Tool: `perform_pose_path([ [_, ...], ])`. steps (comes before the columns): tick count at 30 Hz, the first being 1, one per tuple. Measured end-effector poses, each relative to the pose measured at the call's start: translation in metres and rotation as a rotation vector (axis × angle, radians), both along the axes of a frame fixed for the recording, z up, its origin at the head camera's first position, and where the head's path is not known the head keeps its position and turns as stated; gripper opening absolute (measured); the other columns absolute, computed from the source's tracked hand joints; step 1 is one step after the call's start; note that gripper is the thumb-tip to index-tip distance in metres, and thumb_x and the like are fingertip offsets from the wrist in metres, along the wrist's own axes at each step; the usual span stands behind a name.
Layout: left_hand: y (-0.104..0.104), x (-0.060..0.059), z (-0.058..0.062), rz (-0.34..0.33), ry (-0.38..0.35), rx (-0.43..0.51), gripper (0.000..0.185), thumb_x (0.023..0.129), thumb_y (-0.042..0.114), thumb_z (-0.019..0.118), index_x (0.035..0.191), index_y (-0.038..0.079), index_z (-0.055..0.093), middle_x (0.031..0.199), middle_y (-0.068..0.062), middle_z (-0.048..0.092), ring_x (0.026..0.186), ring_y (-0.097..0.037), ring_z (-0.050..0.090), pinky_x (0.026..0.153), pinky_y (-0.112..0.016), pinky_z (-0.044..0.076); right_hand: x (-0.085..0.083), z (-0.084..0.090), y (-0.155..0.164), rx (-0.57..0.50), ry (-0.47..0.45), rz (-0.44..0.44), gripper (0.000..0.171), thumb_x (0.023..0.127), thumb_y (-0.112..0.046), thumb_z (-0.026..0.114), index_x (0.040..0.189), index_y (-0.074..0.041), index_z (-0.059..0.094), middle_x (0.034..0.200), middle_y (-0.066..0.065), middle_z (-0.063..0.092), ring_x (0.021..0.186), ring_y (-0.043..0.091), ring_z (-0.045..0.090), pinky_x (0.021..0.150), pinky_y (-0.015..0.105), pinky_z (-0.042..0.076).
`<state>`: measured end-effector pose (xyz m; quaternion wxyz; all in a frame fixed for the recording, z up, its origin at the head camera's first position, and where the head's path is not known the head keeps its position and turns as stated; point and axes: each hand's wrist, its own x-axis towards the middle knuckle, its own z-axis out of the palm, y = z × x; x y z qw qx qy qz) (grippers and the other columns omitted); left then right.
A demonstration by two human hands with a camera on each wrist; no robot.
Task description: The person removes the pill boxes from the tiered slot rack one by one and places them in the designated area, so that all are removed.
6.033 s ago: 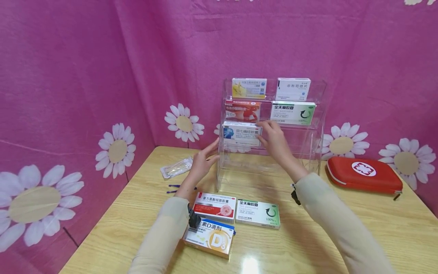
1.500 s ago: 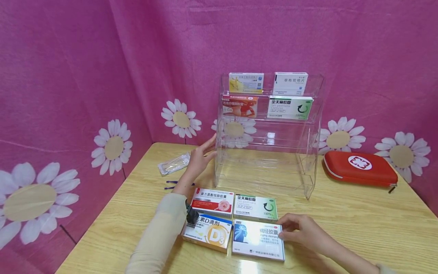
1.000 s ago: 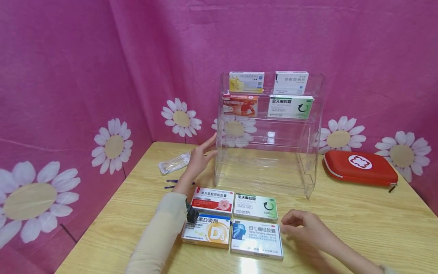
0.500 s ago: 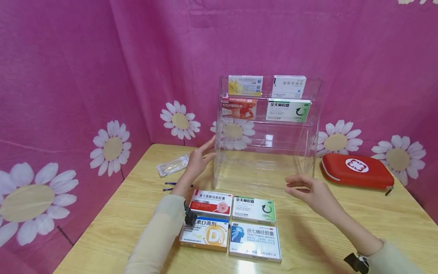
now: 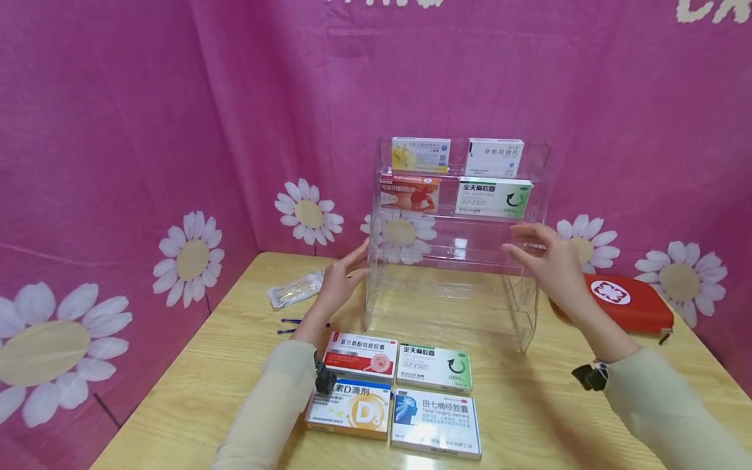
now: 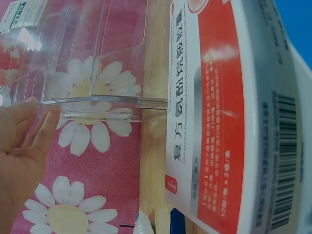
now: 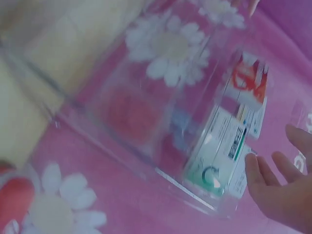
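Note:
My left hand (image 5: pixel 339 287) has its fingers straight, fingertips at the left side edge of the clear acrylic display rack (image 5: pixel 371 307). Beside the rack's right side, my right hand (image 5: pixel 552 264) is raised with nothing in its grasp, thumb and fingers apart, just below the green-and-white medicine box (image 5: pixel 493 197) on the second tier. A red medicine box (image 5: pixel 409 194) shares that tier. Above them stand a yellow-and-white box (image 5: pixel 420 155) and a white box (image 5: pixel 495 157). In the right wrist view the right fingers (image 7: pixel 253 170) overlap the boxes' edge.
Four-sided medicine boxes lie in two rows before the rack: red-and-white (image 5: pixel 360 356), green-and-white (image 5: pixel 433 367), orange vitamin D (image 5: pixel 349 410) and blue-and-white (image 5: pixel 436 423). A red zip case (image 5: pixel 631 303) lies right; a cotton swab pack (image 5: pixel 296 290) and blue tweezers-like pieces (image 5: pixel 289 321) lie left.
The right hand took the blue-and-white medicine box off the third tier, laid it beside the vitamin D box and let go. It then rose to the rack's right side. The left hand stayed.

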<state>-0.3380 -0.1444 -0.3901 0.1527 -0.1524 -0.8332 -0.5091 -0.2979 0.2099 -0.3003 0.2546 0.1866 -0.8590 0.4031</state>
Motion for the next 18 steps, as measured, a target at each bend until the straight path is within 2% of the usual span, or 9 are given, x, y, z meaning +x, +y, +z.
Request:
perform_pose_path([
  [2, 0.0, 0.0, 0.0, 0.003, 0.0, -0.002, 0.061, 0.092, 0.002, 0.064, 0.147, 0.018, 0.045, 0.14, -0.012, 0.058, 0.12, -0.03, 0.064, 0.1, -0.039, 0.054, -0.01, 0.008, 0.0, 0.01, 0.058, -0.042, 0.036, 0.089, -0.013, 0.072, 0.119, 0.005, 0.063, 0.112, 0.023, 0.066, 0.094, 0.005, 0.067, 0.078, -0.004, 0.047],
  [4, 0.0, 0.0, 0.0, 0.007, -0.005, -0.006, 0.061, 0.092, 0.002, 0.063, 0.148, 0.019, 0.044, 0.141, -0.011, 0.057, 0.121, -0.029, 0.064, 0.099, -0.039, 0.055, -0.021, 0.016, 0.0, 0.044, 0.13, -0.101, 0.036, 0.088, -0.013, 0.073, 0.118, 0.005, 0.064, 0.111, 0.026, 0.066, 0.097, 0.025, 0.069, 0.079, 0.004, 0.052],
  [6, 0.0, 0.0, 0.0, 0.008, -0.006, -0.007, 0.061, 0.092, 0.002, 0.063, 0.147, 0.019, 0.045, 0.141, -0.01, 0.057, 0.121, -0.029, 0.064, 0.099, -0.039, 0.055, -0.031, 0.022, 0.001, 0.075, 0.197, -0.147, 0.036, 0.086, -0.011, 0.074, 0.116, 0.006, 0.064, 0.108, 0.028, 0.065, 0.099, 0.041, 0.066, 0.082, 0.021, 0.056],
  [8, 0.0, 0.001, 0.0, 0.009, 0.0, -0.006, 0.06, 0.092, 0.001, 0.063, 0.147, 0.018, 0.046, 0.14, -0.011, 0.057, 0.12, -0.029, 0.064, 0.098, -0.04, 0.056, -0.041, 0.027, 0.002, 0.1, 0.237, -0.181, 0.036, 0.086, -0.01, 0.074, 0.116, 0.007, 0.064, 0.107, 0.028, 0.064, 0.099, 0.042, 0.063, 0.086, 0.043, 0.054],
  [11, 0.0, 0.001, 0.001, 0.011, 0.009, -0.006, 0.06, 0.092, 0.001, 0.064, 0.146, 0.016, 0.046, 0.14, -0.012, 0.058, 0.12, -0.03, 0.064, 0.097, -0.04, 0.056, -0.053, 0.032, 0.005, 0.127, 0.228, -0.207, 0.038, 0.087, -0.01, 0.073, 0.118, 0.009, 0.061, 0.111, 0.03, 0.061, 0.104, 0.044, 0.058, 0.093, 0.057, 0.047],
  [15, 0.0, 0.001, 0.0, 0.014, 0.018, -0.007, 0.061, 0.091, 0.0, 0.065, 0.146, 0.016, 0.046, 0.139, -0.013, 0.058, 0.119, -0.031, 0.064, 0.096, -0.04, 0.057, -0.068, 0.037, 0.007, 0.208, 0.159, -0.236, 0.041, 0.09, -0.011, 0.07, 0.124, 0.008, 0.057, 0.122, 0.031, 0.055, 0.116, 0.047, 0.05, 0.103, 0.063, 0.043],
  [18, 0.0, 0.001, -0.001, 0.014, 0.022, -0.006, 0.061, 0.09, -0.001, 0.065, 0.146, 0.015, 0.047, 0.139, -0.013, 0.058, 0.118, -0.031, 0.064, 0.096, -0.04, 0.057, -0.077, 0.037, 0.008, 0.317, 0.16, -0.267, 0.041, 0.091, -0.012, 0.068, 0.125, 0.008, 0.056, 0.123, 0.032, 0.054, 0.117, 0.047, 0.049, 0.102, 0.062, 0.045],
])
